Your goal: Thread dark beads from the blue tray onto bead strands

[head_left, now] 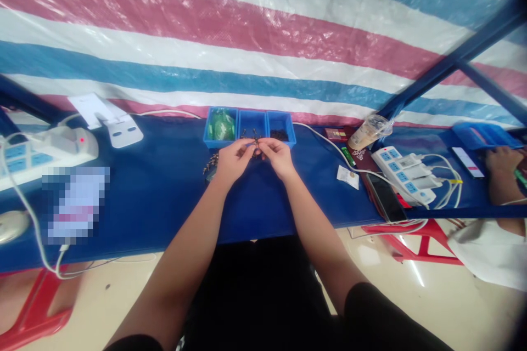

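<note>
My left hand (233, 160) and my right hand (277, 156) meet over the blue table (164, 197), fingers pinched together on a small dark metal part (255, 145) between them. Just behind the hands stands a blue three-compartment tray (250, 127): green pieces fill the left bin, small metal parts the middle one, dark bits the right one. A short row of small dark parts (211, 163) lies on the table left of my left hand.
White power strips sit at the far left (45, 151) and at the right (405, 173) with cables. A phone (387, 197), a plastic cup (368, 132) and a small packet (348, 176) lie to the right. Another person's hand (500, 167) rests at the far right. Red stools stand below.
</note>
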Demonstrator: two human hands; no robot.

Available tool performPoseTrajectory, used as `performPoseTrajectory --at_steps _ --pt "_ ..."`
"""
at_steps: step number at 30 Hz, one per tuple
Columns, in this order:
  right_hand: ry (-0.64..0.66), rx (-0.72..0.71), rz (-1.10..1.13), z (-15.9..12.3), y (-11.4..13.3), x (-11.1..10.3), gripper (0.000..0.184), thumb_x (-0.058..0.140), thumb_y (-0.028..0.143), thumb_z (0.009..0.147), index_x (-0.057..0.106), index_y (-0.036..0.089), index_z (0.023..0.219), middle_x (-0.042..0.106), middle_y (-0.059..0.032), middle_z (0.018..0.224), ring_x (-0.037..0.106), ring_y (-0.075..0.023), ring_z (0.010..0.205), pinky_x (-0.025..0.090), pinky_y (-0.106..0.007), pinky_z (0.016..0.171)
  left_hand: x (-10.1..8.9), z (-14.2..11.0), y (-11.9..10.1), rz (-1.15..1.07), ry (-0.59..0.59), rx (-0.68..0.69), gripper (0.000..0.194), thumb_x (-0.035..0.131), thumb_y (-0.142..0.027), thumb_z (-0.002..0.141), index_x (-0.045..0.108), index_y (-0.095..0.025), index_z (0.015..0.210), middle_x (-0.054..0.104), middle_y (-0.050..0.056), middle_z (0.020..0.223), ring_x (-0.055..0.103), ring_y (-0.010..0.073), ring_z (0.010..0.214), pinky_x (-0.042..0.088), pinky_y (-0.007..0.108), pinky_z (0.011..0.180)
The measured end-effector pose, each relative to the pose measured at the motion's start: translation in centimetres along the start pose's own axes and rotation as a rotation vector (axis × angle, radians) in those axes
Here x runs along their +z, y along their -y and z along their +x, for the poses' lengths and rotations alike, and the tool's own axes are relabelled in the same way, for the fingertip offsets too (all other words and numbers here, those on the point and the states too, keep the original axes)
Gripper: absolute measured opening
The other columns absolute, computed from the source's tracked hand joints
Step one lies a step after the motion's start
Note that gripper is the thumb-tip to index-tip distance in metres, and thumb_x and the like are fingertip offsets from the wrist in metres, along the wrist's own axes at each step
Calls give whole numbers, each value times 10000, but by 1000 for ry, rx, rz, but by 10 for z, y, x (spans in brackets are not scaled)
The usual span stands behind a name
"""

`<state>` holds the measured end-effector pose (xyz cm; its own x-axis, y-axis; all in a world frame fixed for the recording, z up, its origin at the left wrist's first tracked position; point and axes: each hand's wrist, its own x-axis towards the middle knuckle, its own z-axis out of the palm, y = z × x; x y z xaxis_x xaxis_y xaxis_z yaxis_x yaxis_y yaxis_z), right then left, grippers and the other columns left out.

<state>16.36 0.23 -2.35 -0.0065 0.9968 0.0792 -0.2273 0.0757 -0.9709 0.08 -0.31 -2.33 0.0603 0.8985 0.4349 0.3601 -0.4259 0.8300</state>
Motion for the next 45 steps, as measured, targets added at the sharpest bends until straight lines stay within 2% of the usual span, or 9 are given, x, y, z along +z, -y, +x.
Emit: performPoseTrajectory --at_steps 7,13,17,25,39,45 --pt "-1 -61 -36 -2 1 1 299 829 428 725 779 218 932 762 -15 775 701 -144 683 508 -253 571 0 0 0 23 -14 7 253 641 -382 929 740 -189 1059 720 10 744 636 107 606 502 217 602" --pt "-53 -114 -169 -4 1 1 292 774 457 780 773 207 931 782 -44 869 703 -144 677 522 -260 565 0 0 1 12 7 -17 272 633 -394 933 741 -189 1075 737 22 776 676 125 643 531 229 625" --pt "-53 -149 -174 -3 -1 1 270 767 446 798 769 205 919 772 -38 816 698 -141 658 516 -252 552 1 -1 1 -12 17 -23 293 633 -389 937 738 -193 1127 748 27 807 693 127 658 555 235 654" --pt "-25 -156 -191 -3 -1 0 282 766 455 798 770 214 946 779 -45 891 703 -143 680 587 -297 663 1 -1 3 12 -11 -8 284 626 -392 948 738 -186 1109 749 28 790 690 123 646 552 227 640" --pt "-23 -191 -217 -5 -3 1 310 710 500 849 740 205 939 758 -37 848 689 -133 671 586 -291 683 2 -1 4 -3 20 -29 304 611 -409 958 734 -194 1133 760 34 837 700 122 662 578 228 673" --pt "-27 -190 -234 -6 0 1 306 705 500 857 739 211 953 756 -31 843 687 -132 674 583 -293 694 1 -1 1 -22 38 -13 320 620 -391 955 720 -213 1201 756 27 828 698 119 658 582 231 680"
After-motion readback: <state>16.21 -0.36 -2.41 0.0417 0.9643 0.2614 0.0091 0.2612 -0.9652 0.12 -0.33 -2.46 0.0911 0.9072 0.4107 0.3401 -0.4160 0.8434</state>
